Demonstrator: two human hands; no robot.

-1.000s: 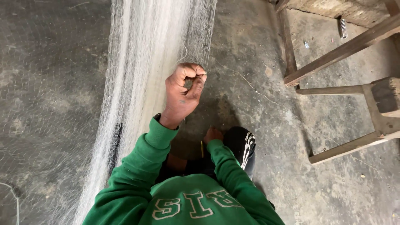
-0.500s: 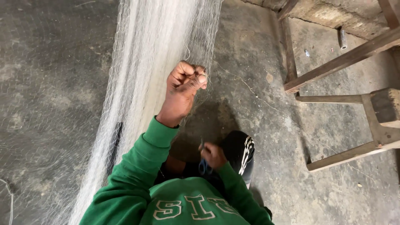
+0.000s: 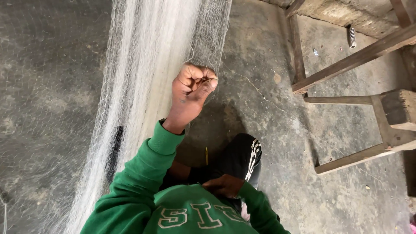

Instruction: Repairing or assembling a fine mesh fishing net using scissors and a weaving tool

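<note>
A fine white fishing net (image 3: 143,65) hangs down in a long bundle across the concrete floor. My left hand (image 3: 193,86) is raised in a fist, clenched on a gathered bunch of the net's mesh at its right edge. The green sleeve runs down from it to my chest. My right hand (image 3: 223,185) rests low against my green sweatshirt, above my knee in black trousers with white stripes (image 3: 245,158). Only the back of that hand shows, so its grasp is hidden. A thin yellow stick (image 3: 206,156) pokes up near my lap.
A rough wooden frame of beams (image 3: 346,60) with a block (image 3: 401,108) stands at the right. A small metal spring (image 3: 352,37) lies on the floor at the top right. The net spreads thinly over the floor at the left (image 3: 47,130).
My left hand keeps its grip on the net, shifting slightly. My right hand has dropped from beside my knee to my chest.
</note>
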